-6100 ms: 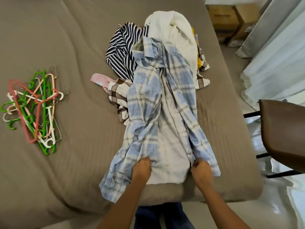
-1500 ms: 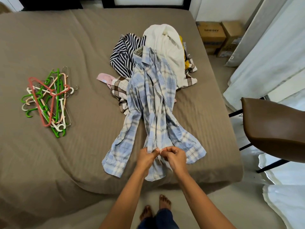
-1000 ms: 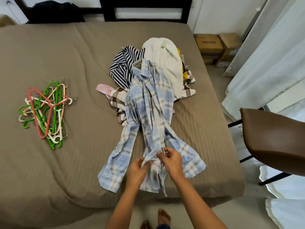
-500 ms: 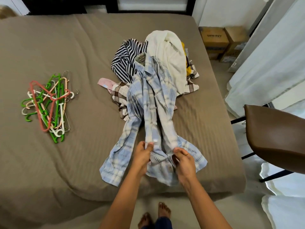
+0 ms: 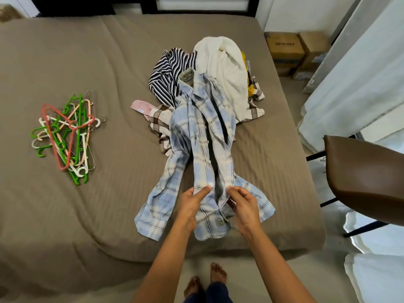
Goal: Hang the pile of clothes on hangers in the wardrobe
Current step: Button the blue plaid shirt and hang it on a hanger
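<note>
One blue plaid shirt [image 5: 203, 149] lies lengthwise on the bed [image 5: 87, 62], collar on the pile of clothes [image 5: 218, 79] and hem at the near edge, its front partly open. The left hand [image 5: 192, 204] pinches the left front edge between thumb and fingers, just below a white button [image 5: 211, 184]. The right hand [image 5: 242, 206] pinches the opposite front edge at the same height. The two hands are near each other but not touching.

Under and behind the collar the pile shows five other pieces: a black-and-white striped garment [image 5: 168, 71], a white garment [image 5: 223, 68], a brown checked garment [image 5: 159, 119], a pink piece [image 5: 140, 106] and a bit of yellow cloth [image 5: 251, 88]. More may be buried beneath.

Well apart to the left, a tangled heap of hangers [image 5: 65, 136] lies on the bed: green, white, peach, one red and some wire. They overlap too much to count, perhaps a dozen.

Right of the bed stands one brown chair [image 5: 367, 176] by pale curtains [image 5: 349, 84]. Two cardboard boxes [image 5: 284, 51] sit on the floor at the far corner, their contents unseen.
</note>
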The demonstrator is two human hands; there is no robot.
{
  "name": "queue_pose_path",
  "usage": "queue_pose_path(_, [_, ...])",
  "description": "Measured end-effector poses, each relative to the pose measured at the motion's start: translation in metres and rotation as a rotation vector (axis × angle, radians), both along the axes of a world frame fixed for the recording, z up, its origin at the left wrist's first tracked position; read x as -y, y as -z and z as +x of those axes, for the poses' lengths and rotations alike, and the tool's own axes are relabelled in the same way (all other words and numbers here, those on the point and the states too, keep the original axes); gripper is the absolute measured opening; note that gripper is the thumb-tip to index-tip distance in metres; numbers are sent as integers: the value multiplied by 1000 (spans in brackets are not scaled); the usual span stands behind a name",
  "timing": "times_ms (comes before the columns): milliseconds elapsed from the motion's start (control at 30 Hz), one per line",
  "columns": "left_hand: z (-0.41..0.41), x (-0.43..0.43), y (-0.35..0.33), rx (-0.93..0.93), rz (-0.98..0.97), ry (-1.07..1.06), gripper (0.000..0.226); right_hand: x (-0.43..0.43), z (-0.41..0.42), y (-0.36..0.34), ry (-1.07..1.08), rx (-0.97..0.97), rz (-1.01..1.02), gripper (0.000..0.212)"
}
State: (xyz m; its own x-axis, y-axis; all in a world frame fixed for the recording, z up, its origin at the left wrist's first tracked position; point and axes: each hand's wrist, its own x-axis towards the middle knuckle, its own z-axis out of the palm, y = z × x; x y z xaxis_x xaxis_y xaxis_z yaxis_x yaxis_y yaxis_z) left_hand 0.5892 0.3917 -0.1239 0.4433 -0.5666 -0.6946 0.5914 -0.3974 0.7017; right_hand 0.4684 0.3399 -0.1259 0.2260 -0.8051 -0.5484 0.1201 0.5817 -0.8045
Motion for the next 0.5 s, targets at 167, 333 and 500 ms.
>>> queue_pose_path(167, [-9, -2, -18, 62, -67, 11, 5, 1, 3, -10, -90, -20, -92, 20])
queue_pose_path(333, [-13, -4, -30, 70, -120, 2, 14, -1, 1, -6, -198, -78, -136, 25])
queue_pose_path(500, [-14, -8, -35, 96, -158, 20, 24, -1, -1, -5, -236, -62, -89, 15])
